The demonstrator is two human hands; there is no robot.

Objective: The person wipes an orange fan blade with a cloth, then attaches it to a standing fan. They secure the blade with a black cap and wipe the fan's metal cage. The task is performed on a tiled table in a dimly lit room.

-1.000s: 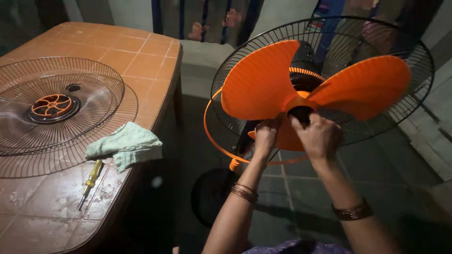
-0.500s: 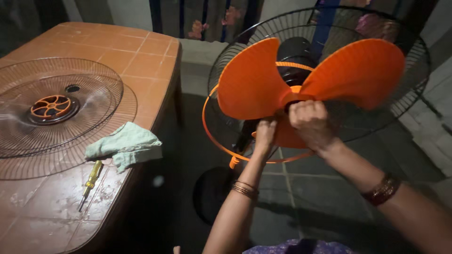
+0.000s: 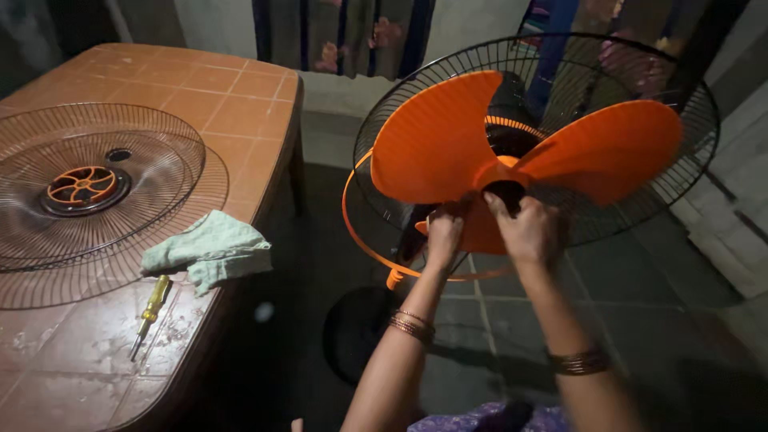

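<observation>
The orange fan blade, inside the rear wire guard, is gripped by left hand and right hand.

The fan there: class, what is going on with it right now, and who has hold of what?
A person has both hands on the orange blade of a standing fan. The left hand and right hand grip the lower blade near the hub, in front of the black rear guard. An orange ring hangs loose around the guard's lower edge. The front guard lies flat on the tiled table, with a green cloth and a yellow screwdriver beside it.
</observation>
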